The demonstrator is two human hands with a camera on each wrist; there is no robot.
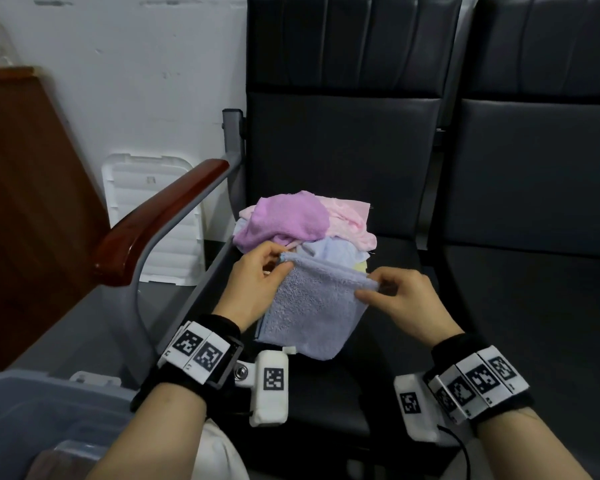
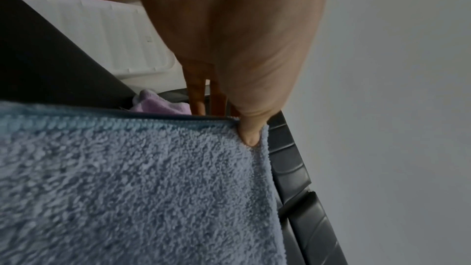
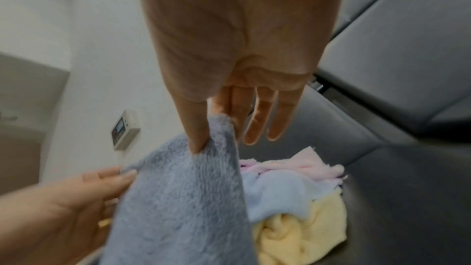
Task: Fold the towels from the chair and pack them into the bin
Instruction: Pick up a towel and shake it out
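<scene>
A blue-grey terry towel [image 1: 317, 306] hangs above the black chair seat [image 1: 413, 341], stretched between both hands. My left hand [image 1: 257, 282] pinches its top left corner, thumb on the cloth [image 2: 251, 136]. Its top right corner is pinched by my right hand [image 1: 399, 299], thumb pressed into the pile [image 3: 196, 138] while the other fingers stay straight. Behind the towel a heap of towels [image 1: 302, 226] lies on the seat: purple, pink, light blue and yellow [image 3: 300, 235]. The grey plastic bin [image 1: 32, 420] stands at the lower left.
A wooden armrest [image 1: 160, 220] on a grey frame borders the seat on the left. A white plastic lid [image 1: 153, 216] leans on the wall behind it. A second black seat [image 1: 541, 271] is to the right. A brown wooden panel [image 1: 25, 202] stands at far left.
</scene>
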